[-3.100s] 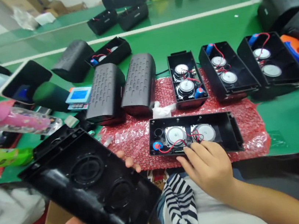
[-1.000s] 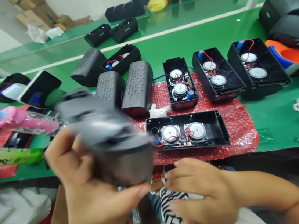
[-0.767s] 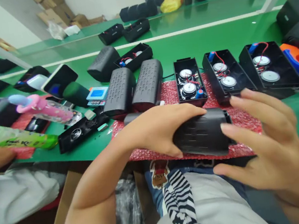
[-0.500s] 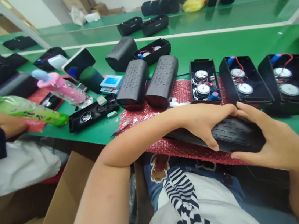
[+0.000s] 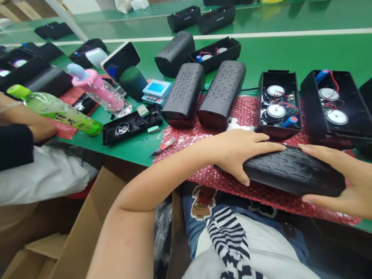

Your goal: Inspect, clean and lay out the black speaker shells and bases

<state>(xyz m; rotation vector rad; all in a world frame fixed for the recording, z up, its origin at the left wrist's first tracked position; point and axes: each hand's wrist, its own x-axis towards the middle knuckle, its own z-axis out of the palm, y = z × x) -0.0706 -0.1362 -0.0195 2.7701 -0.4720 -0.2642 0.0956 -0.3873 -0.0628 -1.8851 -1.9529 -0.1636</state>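
A black speaker (image 5: 290,168) with a pattern of raised oblong marks lies on the red bubble wrap (image 5: 212,177) at the table's front edge. Around its left end is my left hand (image 5: 239,150), thumb on the near side and fingers over the top. My right hand (image 5: 353,176) grips the right end, fingers on the far side and thumb on the near side. The speaker's underside is hidden. Just beyond it stands an open speaker housing (image 5: 276,103), showing two round drivers, red wires and a blue part.
Two closed speakers (image 5: 223,95) lean side by side behind my left hand. More open housings (image 5: 336,104) stand to the right. A pen (image 5: 162,147), a blue meter (image 5: 156,91) and a green bottle (image 5: 61,112) lie leftward. Another person's arm (image 5: 4,105) rests at far left.
The view has swung left, so things sit further right in the picture. My hands have moved apart along the speaker, and more of its top shows between them.
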